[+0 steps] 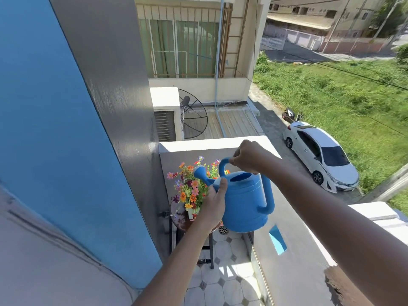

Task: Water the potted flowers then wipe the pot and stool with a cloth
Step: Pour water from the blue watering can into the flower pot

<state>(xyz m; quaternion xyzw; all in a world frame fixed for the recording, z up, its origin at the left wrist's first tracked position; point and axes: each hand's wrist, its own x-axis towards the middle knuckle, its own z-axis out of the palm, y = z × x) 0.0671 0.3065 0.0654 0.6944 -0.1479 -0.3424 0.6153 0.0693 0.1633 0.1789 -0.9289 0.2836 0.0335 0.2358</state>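
Fingers of the right hand (248, 159) curl closed around the top handle of the blue watering can (245, 199), near frame centre. Left hand (213, 206) cups the can's left flank, fingers pressed together against the plastic, thumb up beside the spout base. Can is held in the air, clear of any surface. Its long axis runs from the rear loop handle at right to the spout at upper left; the spout rose points left and slightly upward, over the potted flowers (189, 191). Flowers sit just left of the can in a pale pot (193, 212), largely hidden, on a dark-framed stool (181, 219) against the balcony wall (212, 143).
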